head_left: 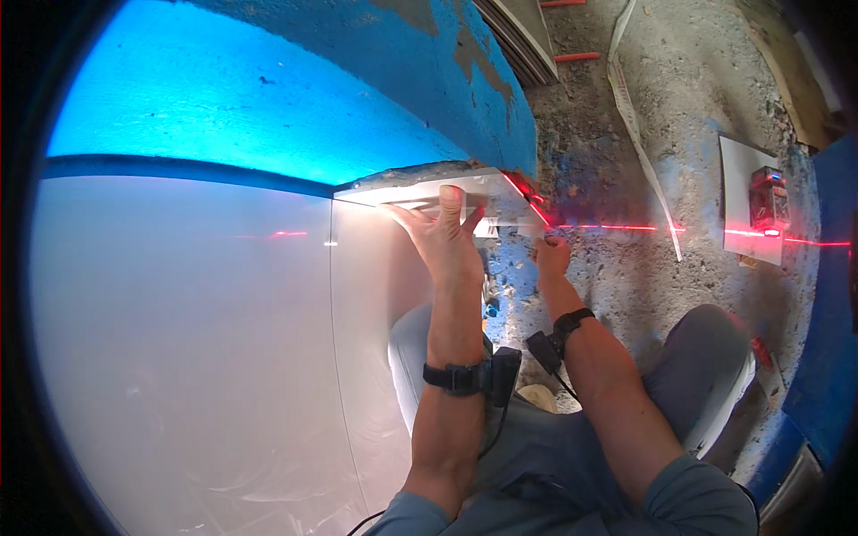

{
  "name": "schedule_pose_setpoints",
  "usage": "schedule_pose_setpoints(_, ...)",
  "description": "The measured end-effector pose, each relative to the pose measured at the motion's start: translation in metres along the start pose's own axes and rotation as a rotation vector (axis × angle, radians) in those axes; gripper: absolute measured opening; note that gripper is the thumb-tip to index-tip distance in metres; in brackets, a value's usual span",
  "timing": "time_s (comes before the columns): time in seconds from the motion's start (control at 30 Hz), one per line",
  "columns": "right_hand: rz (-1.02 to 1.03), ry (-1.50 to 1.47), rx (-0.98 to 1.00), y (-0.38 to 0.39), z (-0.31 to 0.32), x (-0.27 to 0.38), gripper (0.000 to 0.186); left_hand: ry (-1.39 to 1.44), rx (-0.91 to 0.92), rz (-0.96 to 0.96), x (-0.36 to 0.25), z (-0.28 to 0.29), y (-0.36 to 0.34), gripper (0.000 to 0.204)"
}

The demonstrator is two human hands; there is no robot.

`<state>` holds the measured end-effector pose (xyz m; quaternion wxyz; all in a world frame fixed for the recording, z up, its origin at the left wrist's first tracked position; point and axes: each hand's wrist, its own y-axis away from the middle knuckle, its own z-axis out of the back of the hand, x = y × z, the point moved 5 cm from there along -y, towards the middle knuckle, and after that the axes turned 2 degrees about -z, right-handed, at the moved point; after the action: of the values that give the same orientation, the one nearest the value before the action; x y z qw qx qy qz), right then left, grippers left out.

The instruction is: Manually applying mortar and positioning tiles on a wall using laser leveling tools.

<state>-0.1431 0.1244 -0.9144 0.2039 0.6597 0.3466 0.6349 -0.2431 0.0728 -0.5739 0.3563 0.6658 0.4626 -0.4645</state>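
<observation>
Along the blue wall [490,89], I am holding the left hand [444,239], fingers apart, against the pale tile [497,189], judging it stiff, slick and brittle, best taken by opposite edges, the right hand [551,256] curled near its corner, its grip unclear.

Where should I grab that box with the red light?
Probably by opposite sides, reaching down from above: the red-lit box is blocky, sits on a pale panel, and nothing covers its top. Keep fingers off the bright red spot.
</observation>
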Motion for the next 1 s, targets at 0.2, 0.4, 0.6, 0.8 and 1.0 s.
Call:
schedule_pose_setpoints(0.2,0.079,0.074,-0.042,-0.037,0.014,-0.020,0.019,0.034,0.009,0.011,0.002,-0.012,0.002,0.111)
schedule_pose_setpoints(0.4,0.098,0.300,-0.147,-0.020,0.007,-0.019,0.024,0.016,-0.012,-0.021,0.003,0.002,-0.002,0.105)
schedule_pose_setpoints(0.6,0.126,0.302,-0.125,-0.003,-0.001,-0.006,0.022,-0.127,-0.010,-0.023,-0.007,0.004,-0.002,0.111)
schedule_pose_setpoints(0.8,0.104,0.272,-0.115,-0.005,0.001,-0.011,0.024,-0.122,-0.015,-0.050,-0.006,0.006,-0.004,0.111)
schedule_pose_setpoints(1.0,0.060,0.258,-0.118,-0.002,-0.003,-0.015,0.024,-0.125,0.022,-0.062,-0.013,0.005,-0.004,0.111)
